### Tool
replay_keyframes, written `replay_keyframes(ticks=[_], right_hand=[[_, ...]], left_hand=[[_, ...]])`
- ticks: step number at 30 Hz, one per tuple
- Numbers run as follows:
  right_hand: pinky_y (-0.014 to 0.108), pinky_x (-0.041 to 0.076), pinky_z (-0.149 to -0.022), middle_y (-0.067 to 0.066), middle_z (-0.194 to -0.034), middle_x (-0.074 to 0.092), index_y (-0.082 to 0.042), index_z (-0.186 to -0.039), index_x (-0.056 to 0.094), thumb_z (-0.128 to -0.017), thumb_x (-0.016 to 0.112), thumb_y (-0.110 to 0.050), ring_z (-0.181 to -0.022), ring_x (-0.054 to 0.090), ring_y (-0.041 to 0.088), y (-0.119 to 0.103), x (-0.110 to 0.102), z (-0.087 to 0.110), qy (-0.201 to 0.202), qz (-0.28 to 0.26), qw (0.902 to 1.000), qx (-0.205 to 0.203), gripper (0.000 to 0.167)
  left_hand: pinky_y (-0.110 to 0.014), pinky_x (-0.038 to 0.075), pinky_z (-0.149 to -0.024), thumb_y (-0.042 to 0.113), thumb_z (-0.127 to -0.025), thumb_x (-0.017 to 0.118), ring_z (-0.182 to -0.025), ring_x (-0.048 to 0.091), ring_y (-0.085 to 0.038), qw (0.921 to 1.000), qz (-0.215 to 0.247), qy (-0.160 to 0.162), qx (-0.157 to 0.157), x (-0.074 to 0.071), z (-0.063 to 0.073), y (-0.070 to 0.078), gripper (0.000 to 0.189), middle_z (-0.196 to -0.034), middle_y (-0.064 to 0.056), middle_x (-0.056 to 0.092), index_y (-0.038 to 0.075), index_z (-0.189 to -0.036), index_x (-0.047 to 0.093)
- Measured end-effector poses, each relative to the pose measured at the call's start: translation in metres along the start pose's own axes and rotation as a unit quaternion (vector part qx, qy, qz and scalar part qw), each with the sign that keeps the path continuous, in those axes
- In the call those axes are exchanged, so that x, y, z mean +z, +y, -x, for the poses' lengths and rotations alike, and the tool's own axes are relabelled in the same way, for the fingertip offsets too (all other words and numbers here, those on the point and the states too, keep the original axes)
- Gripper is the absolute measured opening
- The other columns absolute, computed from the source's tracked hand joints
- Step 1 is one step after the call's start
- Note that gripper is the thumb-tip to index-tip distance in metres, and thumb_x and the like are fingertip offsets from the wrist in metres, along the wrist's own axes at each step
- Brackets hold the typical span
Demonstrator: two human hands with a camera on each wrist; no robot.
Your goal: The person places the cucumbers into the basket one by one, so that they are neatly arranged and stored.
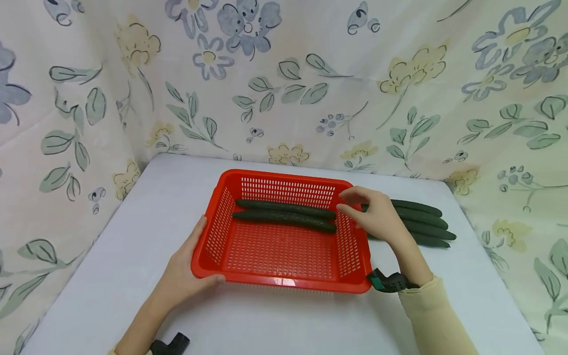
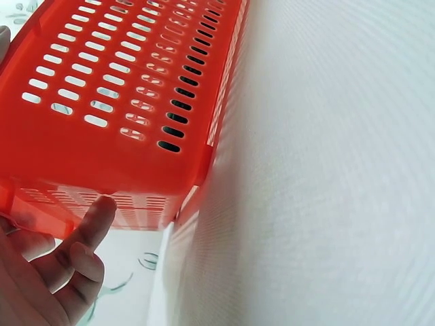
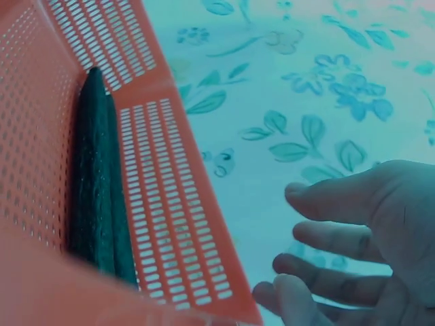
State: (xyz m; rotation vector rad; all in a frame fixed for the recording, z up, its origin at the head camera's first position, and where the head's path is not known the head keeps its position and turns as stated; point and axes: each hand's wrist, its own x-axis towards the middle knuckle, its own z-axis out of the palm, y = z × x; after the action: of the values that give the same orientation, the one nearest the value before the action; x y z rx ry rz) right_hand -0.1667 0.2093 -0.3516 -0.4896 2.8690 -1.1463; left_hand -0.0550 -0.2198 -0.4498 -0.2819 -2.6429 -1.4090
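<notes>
Straddling the near left corner of the red basket (image 1: 266, 279), the left hand (image 1: 186, 268) grips it, thumb along the near side and fingers on the left end wall. From where I stand, this looks like the main steadying hold; if it slackened, a knock at the far end could twist the basket on the white table (image 1: 133, 236).

Inside the basket, the upper cucumber (image 1: 286, 207) and the lower cucumber (image 1: 284, 218) lie side by side toward the far wall, with bare floor nearer the person. They are smooth and long, so a tilt might roll them toward that bare side.

Over by the right rim hangs the right hand (image 1: 374, 212), thumb and fingers apart, nothing between them; whether it touches the rim I cannot tell. A low pass there could catch a knuckle or the dark wristband (image 1: 390, 282) on the plastic.

Farthest right, the outside cucumbers (image 1: 428, 229) lie close together on the table, partly hidden behind that hand. Picking at one carelessly might set its neighbours rolling.

Counting across: one basket, two cucumbers in it, two hands, and four cucumbers that I can make out beyond the right rim.
</notes>
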Motion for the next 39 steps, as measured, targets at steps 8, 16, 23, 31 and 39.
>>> replay_keyframes(ticks=[8,16,23,31,39], right_hand=[[0.037,0.063,-0.062,0.009,-0.117,0.076,-0.011,-0.126,0.073,-0.101,0.073,-0.039,-0.104,0.07,0.028,0.014,-0.014,0.016,0.051,-0.025,0.9982,0.017,0.037],[0.032,0.061,-0.061,0.009,-0.117,0.075,-0.012,-0.124,0.073,-0.102,0.072,-0.038,-0.104,0.066,0.015,0.046,-0.021,0.034,0.089,0.001,0.9956,0.031,0.034],[0.026,0.056,-0.084,0.008,-0.115,0.076,-0.011,-0.121,0.074,-0.102,0.073,-0.033,-0.101,0.056,-0.011,0.08,-0.018,0.045,0.13,0.039,0.9904,0.024,0.029],[0.015,0.041,-0.093,0.003,-0.107,0.074,-0.004,-0.117,0.075,-0.1,0.076,-0.023,-0.096,0.059,-0.014,0.107,-0.014,0.058,0.184,0.033,0.9822,0.017,0.026],[0.018,0.044,-0.09,-0.025,-0.098,0.068,-0.002,-0.114,0.076,-0.096,0.08,-0.015,-0.093,0.06,-0.014,0.129,-0.008,0.069,0.231,0.011,0.9729,0.014,0.022]], left_hand=[[-0.024,0.056,-0.088,0.031,-0.073,0.098,-0.132,0.059,-0.033,1.0,0.002,0.002,-0.003,0.0,0.0,0.0,0.13,-0.17,-0.014,0.036,0.031,-0.172,0.013],[-0.024,0.056,-0.087,0.03,-0.073,0.097,-0.132,0.059,-0.033,1.0,0.005,-0.002,-0.003,0.002,0.0,0.001,0.129,-0.171,-0.013,0.035,0.031,-0.172,0.014],[-0.024,0.057,-0.086,0.03,-0.072,0.098,-0.132,0.059,-0.034,1.0,0.004,0.002,-0.003,0.001,0.0,0.001,0.13,-0.17,-0.013,0.036,0.03,-0.172,0.015],[-0.025,0.057,-0.088,0.029,-0.072,0.098,-0.134,0.058,-0.036,1.0,0.006,0.004,0.0,0.0,0.0,0.0,0.13,-0.171,-0.013,0.034,0.03,-0.172,0.015],[-0.024,0.057,-0.088,0.03,-0.073,0.097,-0.132,0.059,-0.035,1.0,0.002,0.002,-0.001,0.001,0.0,0.0,0.13,-0.17,-0.014,0.036,0.029,-0.172,0.014]])
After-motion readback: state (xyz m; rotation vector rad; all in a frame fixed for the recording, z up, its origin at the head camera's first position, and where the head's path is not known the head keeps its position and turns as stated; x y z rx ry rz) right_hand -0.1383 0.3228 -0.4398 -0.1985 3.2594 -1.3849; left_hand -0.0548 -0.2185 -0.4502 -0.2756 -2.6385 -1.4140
